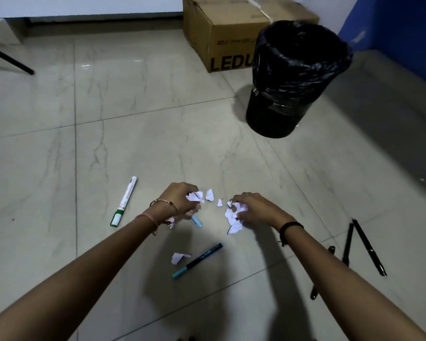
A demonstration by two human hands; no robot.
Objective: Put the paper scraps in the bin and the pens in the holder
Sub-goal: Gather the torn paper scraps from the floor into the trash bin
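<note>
My left hand (180, 201) is closed around white paper scraps (196, 196) low on the tiled floor. My right hand (252, 207) grips another bunch of paper scraps (234, 216). Two small scraps (209, 194) lie loose between the hands, and one scrap (178, 257) lies nearer to me. A white marker with a green cap (124, 201) lies left of my left hand. A light blue pen end (196, 221) pokes out beneath that hand. A dark pen with a teal cap (197, 260) lies in front of me. Black pens (365, 246) lie at the right. The black-lined bin (293, 80) stands beyond. No holder shows.
A cardboard box (217, 33) printed "LED" stands behind the bin against a white wall. A blue wall (403, 23) is at the far right. A thin black leg (9, 59) slants across the floor at the far left. Another black pen (314, 292) shows beside my right forearm.
</note>
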